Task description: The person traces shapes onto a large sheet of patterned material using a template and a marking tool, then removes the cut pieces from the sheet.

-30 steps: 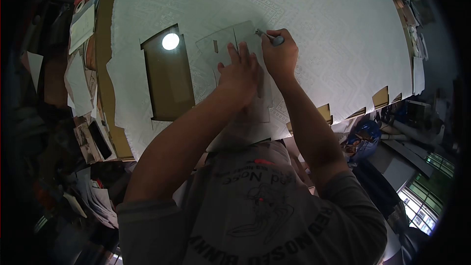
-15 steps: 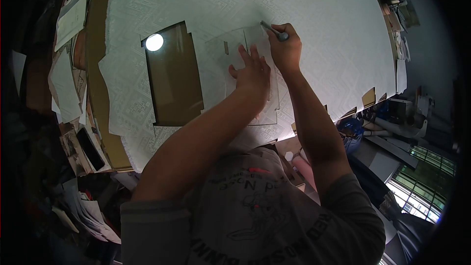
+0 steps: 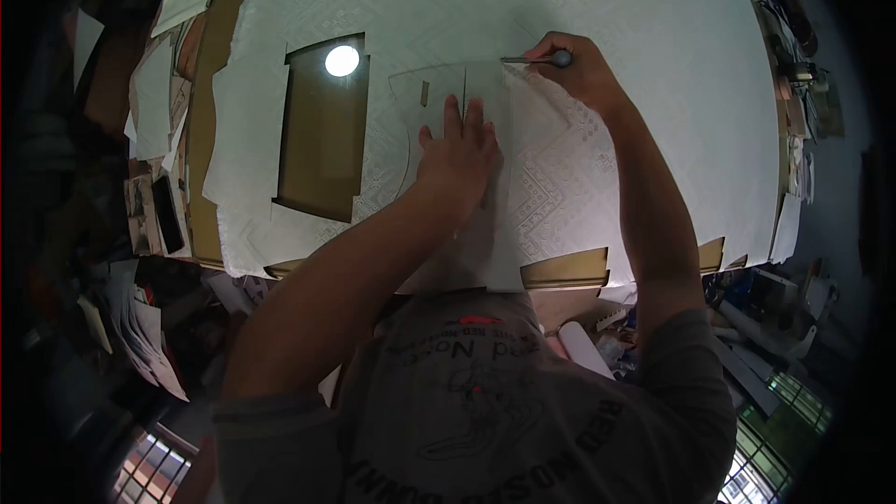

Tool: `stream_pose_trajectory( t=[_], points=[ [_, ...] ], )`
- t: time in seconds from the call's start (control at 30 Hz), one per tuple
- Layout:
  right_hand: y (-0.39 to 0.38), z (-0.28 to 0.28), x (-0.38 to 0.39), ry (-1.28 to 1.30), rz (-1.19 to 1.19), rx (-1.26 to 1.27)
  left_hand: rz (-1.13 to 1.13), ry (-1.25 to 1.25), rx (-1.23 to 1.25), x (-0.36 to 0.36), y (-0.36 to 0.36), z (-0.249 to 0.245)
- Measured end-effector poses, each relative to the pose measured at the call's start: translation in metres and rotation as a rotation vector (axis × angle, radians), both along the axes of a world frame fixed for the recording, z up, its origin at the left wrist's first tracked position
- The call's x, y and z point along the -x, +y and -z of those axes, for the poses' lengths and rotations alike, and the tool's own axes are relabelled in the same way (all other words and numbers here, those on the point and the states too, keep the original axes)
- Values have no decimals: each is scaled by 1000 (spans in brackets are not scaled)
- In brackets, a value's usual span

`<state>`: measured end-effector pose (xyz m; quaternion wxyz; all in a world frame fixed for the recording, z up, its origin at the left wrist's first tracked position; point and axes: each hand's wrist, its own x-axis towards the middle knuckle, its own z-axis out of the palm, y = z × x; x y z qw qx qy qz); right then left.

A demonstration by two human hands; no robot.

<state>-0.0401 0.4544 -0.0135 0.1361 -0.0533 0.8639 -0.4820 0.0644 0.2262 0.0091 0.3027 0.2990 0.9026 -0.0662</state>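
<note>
Clear template: this see-through sheet (image 3: 481, 86) lies flat on the white cloth near the person's edge of the table, partly under a hand and forearm. Its smooth surface could slip if pressure eases or comes unevenly, throwing its outline off.
Left hand: spread flat (image 3: 457, 157) over the template, fingers extended, grasping nothing. It bears on the middle, so the upper right corner could pivot if pushed sideways.
Slim tool: its thin end (image 3: 515, 60) is at or just beside that corner; contact is too small to tell, as is whether the tip is a blade or a marker. A poor angle there could make it ride over the edge or wander outward.
Right hand: closed (image 3: 581, 73) around the tool near its rounded end, and likely hiding part of its line from the person.
White cloth: patterned and thin-looking (image 3: 663, 121), it could pucker if the tip drags.
Cut-out opening: left of the template, baring the brown tabletop (image 3: 322, 135). The sleeve-side forearm passes near its lower corner and could ruck the loose edge.
Bright glare: a round spot (image 3: 343, 61) at the opening's top could mask that edge.
</note>
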Motion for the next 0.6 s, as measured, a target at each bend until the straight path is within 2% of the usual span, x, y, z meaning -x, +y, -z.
stream_pose_trajectory(
  t=[0.07, 0.17, 0.3, 0.4, 0.47, 0.6],
  points=[
    [9, -1, 31, -4, -246, -25, 20, 111, 23, -5, 4, 17],
    [6, -6, 53, 9, -391, -8, -39, 99, 75, -9, 17, 17],
    [-13, 3, 72, 59, -509, -31, -116, 156, 15, -12, 13, 31],
    [-62, 8, 80, 95, -648, 5, -135, 116, -15, -11, 16, 25],
    [-105, 15, 78, 227, -706, 18, -165, 133, -72, -12, 15, 36],
    [-137, 33, 73, 244, -723, 88, -215, 104, -80, -12, 15, 46]
  ],
)
